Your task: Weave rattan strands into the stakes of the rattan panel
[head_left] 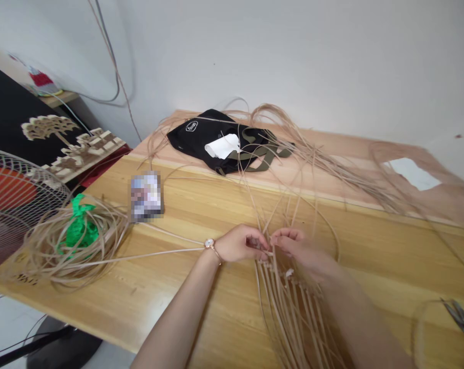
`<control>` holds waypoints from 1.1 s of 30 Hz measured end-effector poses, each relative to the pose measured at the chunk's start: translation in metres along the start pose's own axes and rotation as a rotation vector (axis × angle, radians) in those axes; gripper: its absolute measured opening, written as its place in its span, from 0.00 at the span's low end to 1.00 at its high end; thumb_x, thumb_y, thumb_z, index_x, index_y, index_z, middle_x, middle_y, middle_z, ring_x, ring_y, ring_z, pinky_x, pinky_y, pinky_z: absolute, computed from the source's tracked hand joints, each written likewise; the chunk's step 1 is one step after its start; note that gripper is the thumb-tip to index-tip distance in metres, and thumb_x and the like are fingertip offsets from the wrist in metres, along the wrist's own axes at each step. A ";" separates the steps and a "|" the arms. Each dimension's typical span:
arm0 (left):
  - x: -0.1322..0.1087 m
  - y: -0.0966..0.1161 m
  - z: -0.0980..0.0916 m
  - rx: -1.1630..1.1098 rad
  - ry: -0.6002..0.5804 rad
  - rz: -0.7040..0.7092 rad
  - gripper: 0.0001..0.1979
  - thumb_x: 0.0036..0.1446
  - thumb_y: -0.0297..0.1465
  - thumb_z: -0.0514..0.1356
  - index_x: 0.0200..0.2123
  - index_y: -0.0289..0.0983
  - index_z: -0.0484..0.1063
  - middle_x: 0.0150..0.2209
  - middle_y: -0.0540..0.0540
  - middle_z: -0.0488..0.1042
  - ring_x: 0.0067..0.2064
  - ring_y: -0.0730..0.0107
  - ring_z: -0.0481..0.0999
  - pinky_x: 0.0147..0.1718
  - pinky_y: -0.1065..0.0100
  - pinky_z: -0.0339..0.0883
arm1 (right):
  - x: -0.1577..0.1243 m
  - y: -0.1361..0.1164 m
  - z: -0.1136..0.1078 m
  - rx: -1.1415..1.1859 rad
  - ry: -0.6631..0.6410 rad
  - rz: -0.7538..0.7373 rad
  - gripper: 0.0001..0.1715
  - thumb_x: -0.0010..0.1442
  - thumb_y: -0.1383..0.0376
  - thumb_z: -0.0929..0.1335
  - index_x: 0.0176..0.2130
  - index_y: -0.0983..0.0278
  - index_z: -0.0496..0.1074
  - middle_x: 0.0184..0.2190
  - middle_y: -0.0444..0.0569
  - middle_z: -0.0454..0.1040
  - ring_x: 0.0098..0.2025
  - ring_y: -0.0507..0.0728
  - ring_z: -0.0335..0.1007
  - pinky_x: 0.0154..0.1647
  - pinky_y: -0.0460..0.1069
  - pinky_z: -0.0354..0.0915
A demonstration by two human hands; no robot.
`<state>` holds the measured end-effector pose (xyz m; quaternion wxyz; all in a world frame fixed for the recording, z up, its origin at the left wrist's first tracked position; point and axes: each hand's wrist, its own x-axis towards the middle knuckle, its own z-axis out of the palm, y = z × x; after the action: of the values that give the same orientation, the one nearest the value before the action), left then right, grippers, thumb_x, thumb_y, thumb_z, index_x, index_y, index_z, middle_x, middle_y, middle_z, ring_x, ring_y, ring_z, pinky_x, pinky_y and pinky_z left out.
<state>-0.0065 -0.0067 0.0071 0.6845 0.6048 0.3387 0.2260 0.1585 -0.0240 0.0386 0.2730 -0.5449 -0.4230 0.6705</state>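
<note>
A spread of thin tan rattan strands (281,312) runs from the near edge up between my hands, crossed by a woven row just below my fingers. My left hand (241,243), with a watch at the wrist, pinches strands at the left end of that row. Close beside it my right hand (297,246) pinches an upright strand between thumb and forefinger; its forearm is blurred by motion. Loose strand ends fan out beyond both hands. A small white scrap (289,272) sits among the strands below my right hand.
A coil of rattan (47,256) with a green plastic bag (80,230) lies at left. At the back are a black bag (201,136), a rattan bundle (332,166) and white paper (414,173). Pliers (462,320) lie right; a fan (20,200) stands past the left edge.
</note>
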 end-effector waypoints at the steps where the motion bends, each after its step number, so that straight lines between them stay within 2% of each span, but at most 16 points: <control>1: 0.000 -0.001 0.000 0.006 0.007 0.005 0.14 0.37 0.33 0.64 0.28 0.30 0.70 0.24 0.49 0.70 0.23 0.81 0.64 0.23 0.77 0.57 | 0.000 -0.001 0.000 0.029 -0.012 -0.013 0.07 0.45 0.64 0.65 0.20 0.65 0.67 0.13 0.37 0.58 0.15 0.45 0.51 0.17 0.42 0.50; 3: 0.001 -0.002 0.000 0.014 0.005 0.024 0.13 0.38 0.32 0.64 0.28 0.30 0.70 0.24 0.49 0.70 0.23 0.81 0.64 0.24 0.77 0.57 | 0.000 -0.004 0.001 0.083 -0.053 -0.023 0.08 0.44 0.63 0.66 0.20 0.65 0.69 0.12 0.37 0.54 0.16 0.45 0.49 0.18 0.42 0.50; 7: 0.002 -0.006 -0.001 -0.018 -0.027 0.072 0.11 0.40 0.31 0.63 0.27 0.29 0.70 0.25 0.48 0.71 0.26 0.79 0.66 0.27 0.75 0.60 | -0.004 -0.007 -0.001 0.201 -0.125 -0.017 0.13 0.46 0.59 0.65 0.28 0.65 0.74 0.16 0.38 0.53 0.20 0.47 0.51 0.22 0.44 0.54; 11: 0.002 -0.008 -0.001 0.052 0.013 0.078 0.11 0.39 0.31 0.63 0.27 0.29 0.71 0.25 0.47 0.71 0.24 0.79 0.66 0.25 0.77 0.59 | -0.007 -0.012 -0.006 0.309 -0.112 -0.061 0.16 0.49 0.58 0.63 0.36 0.61 0.73 0.18 0.39 0.51 0.21 0.48 0.53 0.24 0.44 0.57; 13: 0.001 -0.009 -0.001 0.082 0.012 0.067 0.11 0.39 0.31 0.63 0.28 0.29 0.71 0.25 0.46 0.72 0.24 0.78 0.66 0.25 0.76 0.59 | -0.008 -0.023 -0.011 0.308 -0.088 -0.124 0.18 0.51 0.58 0.62 0.41 0.58 0.71 0.18 0.39 0.54 0.21 0.48 0.54 0.24 0.45 0.57; 15: 0.001 -0.009 0.000 0.102 0.017 0.057 0.12 0.40 0.31 0.63 0.28 0.29 0.72 0.25 0.45 0.72 0.25 0.77 0.67 0.25 0.76 0.59 | -0.010 -0.044 -0.017 0.266 -0.056 -0.208 0.18 0.52 0.58 0.61 0.42 0.57 0.70 0.18 0.39 0.58 0.21 0.47 0.56 0.23 0.44 0.57; 18: 0.001 -0.009 0.000 0.133 0.027 0.051 0.12 0.39 0.31 0.63 0.28 0.29 0.72 0.26 0.45 0.72 0.25 0.77 0.67 0.25 0.76 0.59 | -0.014 -0.096 -0.028 0.174 0.021 -0.346 0.21 0.55 0.59 0.57 0.44 0.61 0.69 0.19 0.38 0.66 0.20 0.43 0.57 0.24 0.45 0.54; 20: 0.001 -0.008 0.000 0.139 0.026 0.057 0.12 0.39 0.31 0.63 0.28 0.29 0.72 0.26 0.45 0.72 0.25 0.78 0.66 0.25 0.76 0.59 | -0.014 -0.135 -0.037 0.105 0.054 -0.445 0.28 0.57 0.62 0.48 0.48 0.65 0.63 0.31 0.40 0.72 0.23 0.40 0.60 0.23 0.48 0.51; 22: 0.001 -0.006 0.000 0.143 0.030 0.055 0.12 0.39 0.31 0.63 0.28 0.29 0.72 0.26 0.45 0.71 0.25 0.78 0.66 0.24 0.77 0.58 | -0.009 -0.167 -0.044 0.049 0.092 -0.588 0.33 0.56 0.64 0.43 0.46 0.69 0.64 0.41 0.44 0.69 0.26 0.40 0.61 0.22 0.50 0.50; 23: 0.001 -0.005 0.000 0.146 0.034 0.052 0.12 0.39 0.31 0.63 0.28 0.29 0.72 0.26 0.46 0.71 0.25 0.79 0.65 0.24 0.77 0.58 | -0.004 -0.179 -0.047 0.001 0.112 -0.614 0.32 0.56 0.63 0.44 0.45 0.69 0.66 0.42 0.45 0.69 0.26 0.40 0.62 0.23 0.48 0.51; 24: 0.001 -0.004 0.000 0.146 0.035 0.048 0.12 0.39 0.32 0.63 0.28 0.29 0.72 0.25 0.46 0.71 0.24 0.79 0.65 0.23 0.77 0.57 | 0.001 -0.186 -0.050 -0.056 0.133 -0.619 0.26 0.59 0.62 0.49 0.43 0.68 0.68 0.39 0.46 0.71 0.26 0.41 0.64 0.24 0.45 0.54; 26: 0.000 -0.003 -0.001 0.127 0.024 0.043 0.12 0.39 0.32 0.63 0.28 0.29 0.72 0.25 0.46 0.71 0.24 0.80 0.65 0.23 0.77 0.57 | 0.014 -0.187 -0.052 -0.172 0.203 -0.600 0.19 0.60 0.61 0.57 0.39 0.67 0.70 0.28 0.46 0.73 0.22 0.43 0.64 0.22 0.42 0.57; 28: 0.000 -0.003 -0.001 0.085 0.008 0.043 0.13 0.39 0.32 0.63 0.28 0.30 0.72 0.25 0.47 0.71 0.24 0.80 0.65 0.23 0.77 0.58 | 0.026 -0.177 -0.052 -0.261 0.261 -0.580 0.15 0.58 0.62 0.60 0.42 0.65 0.68 0.21 0.44 0.71 0.18 0.44 0.63 0.20 0.42 0.58; 31: 0.001 -0.005 0.000 0.043 0.006 0.045 0.13 0.38 0.32 0.64 0.29 0.29 0.72 0.25 0.46 0.71 0.25 0.79 0.66 0.24 0.77 0.59 | 0.038 -0.164 -0.053 -0.306 0.288 -0.573 0.22 0.57 0.64 0.61 0.52 0.62 0.58 0.22 0.44 0.72 0.17 0.45 0.64 0.19 0.43 0.57; 33: 0.001 -0.006 0.000 0.027 0.013 0.045 0.13 0.38 0.32 0.64 0.29 0.29 0.72 0.26 0.46 0.72 0.25 0.79 0.66 0.25 0.76 0.59 | 0.042 -0.170 -0.060 -0.316 0.368 -0.593 0.27 0.56 0.66 0.61 0.55 0.64 0.53 0.27 0.46 0.74 0.17 0.43 0.63 0.21 0.45 0.56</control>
<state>-0.0065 -0.0068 0.0013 0.6688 0.6198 0.3326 0.2407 0.1893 0.1108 0.1622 0.4393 -0.5454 -0.6042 0.3800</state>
